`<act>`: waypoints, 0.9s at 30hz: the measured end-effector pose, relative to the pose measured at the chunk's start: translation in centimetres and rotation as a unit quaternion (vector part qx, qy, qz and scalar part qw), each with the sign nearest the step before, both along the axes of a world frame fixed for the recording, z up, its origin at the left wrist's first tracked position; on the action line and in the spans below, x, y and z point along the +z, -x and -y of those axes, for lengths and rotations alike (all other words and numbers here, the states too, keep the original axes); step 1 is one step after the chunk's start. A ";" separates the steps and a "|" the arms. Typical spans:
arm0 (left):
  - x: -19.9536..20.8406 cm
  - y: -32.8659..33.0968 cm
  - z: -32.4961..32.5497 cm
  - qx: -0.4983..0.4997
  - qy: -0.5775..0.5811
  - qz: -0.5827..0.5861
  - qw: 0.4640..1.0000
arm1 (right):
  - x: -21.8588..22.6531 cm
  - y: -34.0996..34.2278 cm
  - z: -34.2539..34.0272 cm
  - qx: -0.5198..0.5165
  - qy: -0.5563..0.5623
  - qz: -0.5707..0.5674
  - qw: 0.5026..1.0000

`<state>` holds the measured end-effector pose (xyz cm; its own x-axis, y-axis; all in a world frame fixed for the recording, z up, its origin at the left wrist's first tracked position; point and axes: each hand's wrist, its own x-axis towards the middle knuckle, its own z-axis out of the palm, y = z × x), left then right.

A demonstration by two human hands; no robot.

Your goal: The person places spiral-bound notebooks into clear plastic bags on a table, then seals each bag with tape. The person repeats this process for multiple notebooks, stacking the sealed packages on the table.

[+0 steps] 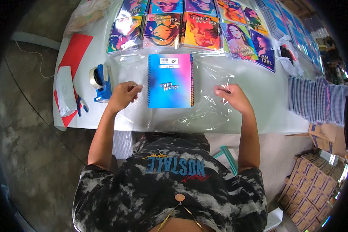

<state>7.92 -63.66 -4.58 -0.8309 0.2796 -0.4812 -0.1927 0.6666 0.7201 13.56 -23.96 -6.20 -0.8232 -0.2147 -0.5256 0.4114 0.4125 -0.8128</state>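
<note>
A spiral-bound notebook (170, 92) with a blue-to-pink cover and a white label lies flat in front of me. It rests on a wide, wrinkled sheet of clear plastic film (208, 110). To its left, my left hand (124, 96) is closed, thumb and fingers pinched at the film's edge; the film itself is hard to see there. On the other side my right hand (234, 97) pinches the film, whose shiny folds show around the fingertips. Neither hand touches the notebook. A blue tape dispenser (102, 87) with a roll of tape stands just beyond my left hand.
Rows of colourful notebooks (162, 31) cover the table's far side. Notebook stacks (317, 98) stand at right, near crumpled plastic (290, 58). Red sheets (78, 50), a white packet (66, 91) and a blue-handled cutting tool (81, 106) lie left. Cardboard boxes (307, 185) are piled on the floor.
</note>
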 end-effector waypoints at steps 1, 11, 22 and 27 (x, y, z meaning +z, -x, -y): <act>-0.5 -0.1 0.1 -0.015 -0.007 -0.052 0.999 | -0.3 0.0 0.4 -0.008 0.005 -0.030 1.000; -3.7 -0.3 -6.7 -0.015 -0.256 -0.129 0.958 | -6.9 0.9 10.1 -0.290 0.361 -0.161 0.872; -4.6 -1.3 -8.7 -0.020 -0.453 0.134 0.881 | -5.3 -0.2 15.1 -0.034 -0.157 -0.371 0.915; -6.2 7.5 -4.5 0.023 0.014 -0.485 0.874 | -4.7 -0.2 16.1 -0.008 -0.251 -0.388 0.887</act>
<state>0.43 -59.19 -10.79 -0.8618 0.2353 0.4494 0.4726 0.6945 0.5425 13.74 -40.03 -10.94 -0.9796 -0.0997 0.1745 -0.1829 0.8019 -0.5688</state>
